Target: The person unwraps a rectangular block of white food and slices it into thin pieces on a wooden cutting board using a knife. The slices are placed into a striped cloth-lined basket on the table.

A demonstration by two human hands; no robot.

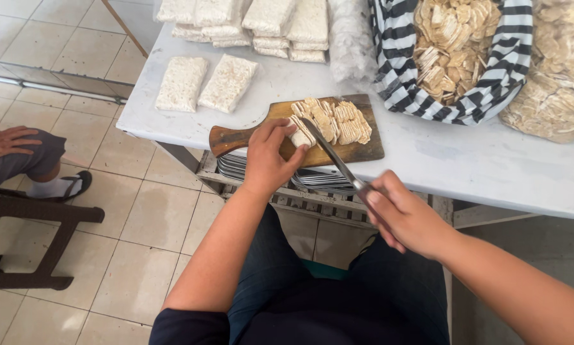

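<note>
White table (466, 166) over a tiled floor, head view, looking down past the person's lap. Board (357, 151): wooden, handle to the left, lying near the table's front edge. Block (302, 133): pale, pressed, at the board's left end, its long axis running left to right along the board; cut slices (341, 121) lean in a row just to its right, touching one another. Left hand (268, 160): the nearer hand to the block, fingers curled over its left end and pinching it down against the board. Right hand (405, 217): off the table's front edge, closed around the handle of a knife (328, 150). Blade: slants up and left from the right hand, crossing the block's axis, tip at the block beside the left fingertips; whether the edge has entered cannot be told. Behind: two wrapped blocks (204, 83) lying flat, a stack of more packs (255, 19), a striped cloth basket (459, 57) of slices, a clear bag (555, 76) of slices. Far left: another person's hand (6, 142) resting on a knee.
</note>
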